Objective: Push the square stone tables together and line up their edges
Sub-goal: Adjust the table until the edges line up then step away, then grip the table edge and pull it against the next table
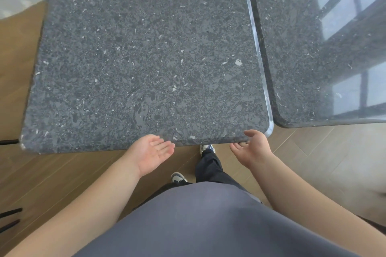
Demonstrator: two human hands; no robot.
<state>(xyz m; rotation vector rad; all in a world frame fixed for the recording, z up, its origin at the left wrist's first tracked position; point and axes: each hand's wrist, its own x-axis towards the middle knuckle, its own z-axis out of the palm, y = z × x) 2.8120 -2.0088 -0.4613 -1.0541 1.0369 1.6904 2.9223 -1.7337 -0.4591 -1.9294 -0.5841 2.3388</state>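
A dark speckled square stone table [146, 58] fills the middle of the view. A second table of the same stone [309, 52] stands to its right, side by side with only a thin dark seam between them. The near edge of the right table lies a little farther from me than the near edge of the left one. My left hand [153, 153] is open, palm up, just off the near edge of the left table. My right hand [253, 149] is open with relaxed fingers at that table's near right corner, thumb level with the edge.
Wooden floor [313, 152] runs under and around both tables. My legs and shoes [206, 148] stand close to the near edge. Thin dark chair legs [10, 217] show at the lower left. Window reflections glare on the right table.
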